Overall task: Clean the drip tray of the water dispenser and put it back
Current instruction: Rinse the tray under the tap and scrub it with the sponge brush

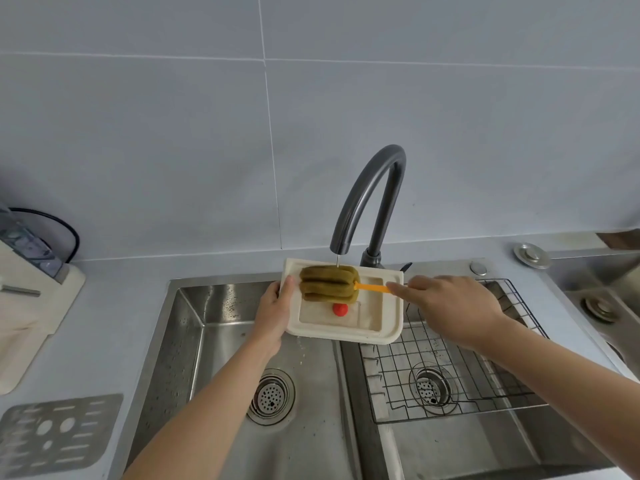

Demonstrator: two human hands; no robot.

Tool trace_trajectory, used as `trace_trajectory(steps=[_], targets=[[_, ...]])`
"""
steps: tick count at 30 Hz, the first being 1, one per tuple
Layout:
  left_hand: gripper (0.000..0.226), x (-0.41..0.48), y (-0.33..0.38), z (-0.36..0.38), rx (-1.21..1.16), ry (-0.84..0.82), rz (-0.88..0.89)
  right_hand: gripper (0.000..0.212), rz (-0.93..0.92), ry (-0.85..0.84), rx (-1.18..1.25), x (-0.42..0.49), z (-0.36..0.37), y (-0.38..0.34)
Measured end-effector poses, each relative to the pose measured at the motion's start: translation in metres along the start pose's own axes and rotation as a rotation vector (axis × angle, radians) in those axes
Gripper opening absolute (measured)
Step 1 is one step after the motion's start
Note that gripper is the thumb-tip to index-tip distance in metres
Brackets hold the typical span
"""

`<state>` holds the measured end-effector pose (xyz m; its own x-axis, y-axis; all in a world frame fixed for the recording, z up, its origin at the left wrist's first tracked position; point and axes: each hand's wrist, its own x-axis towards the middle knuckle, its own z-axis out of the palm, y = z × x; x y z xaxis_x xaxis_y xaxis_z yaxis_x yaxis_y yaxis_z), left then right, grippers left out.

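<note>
At center frame, under the faucet (369, 199), the left hand (273, 315) clamps the drip tray (375, 327) by its left edge while the right hand (446, 306) pinches an orange-handled sponge brush (329, 284), its long axis running leftward from that grip across the tray's upper end.

Cream tray (391, 332) w/ red float (340, 309), olive sponge (328, 284) on orange handle (372, 287), dark grey tap (370, 195).
</note>
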<state>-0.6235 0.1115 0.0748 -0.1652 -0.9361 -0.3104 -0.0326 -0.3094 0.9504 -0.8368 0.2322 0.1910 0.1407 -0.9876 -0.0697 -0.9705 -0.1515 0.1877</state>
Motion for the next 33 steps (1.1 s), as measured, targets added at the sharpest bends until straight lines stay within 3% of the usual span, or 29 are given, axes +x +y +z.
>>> trace_trajectory(steps=[9,14,27,33], targets=[[0.035,-0.002,0.005,-0.041,0.028,0.097,0.061,0.060,0.033,-0.025,-0.046,-0.005,0.004,-0.015],[0.033,-0.004,0.007,-0.050,0.068,0.184,0.135,0.058,0.083,-0.044,-0.091,-0.008,0.003,-0.026],[0.033,-0.008,0.010,-0.061,0.099,0.254,0.219,0.049,0.005,-0.150,-0.095,-0.019,-0.002,-0.057],[0.035,-0.012,0.006,-0.060,0.187,0.215,0.235,0.049,0.050,-0.112,0.002,-0.026,-0.017,-0.043]])
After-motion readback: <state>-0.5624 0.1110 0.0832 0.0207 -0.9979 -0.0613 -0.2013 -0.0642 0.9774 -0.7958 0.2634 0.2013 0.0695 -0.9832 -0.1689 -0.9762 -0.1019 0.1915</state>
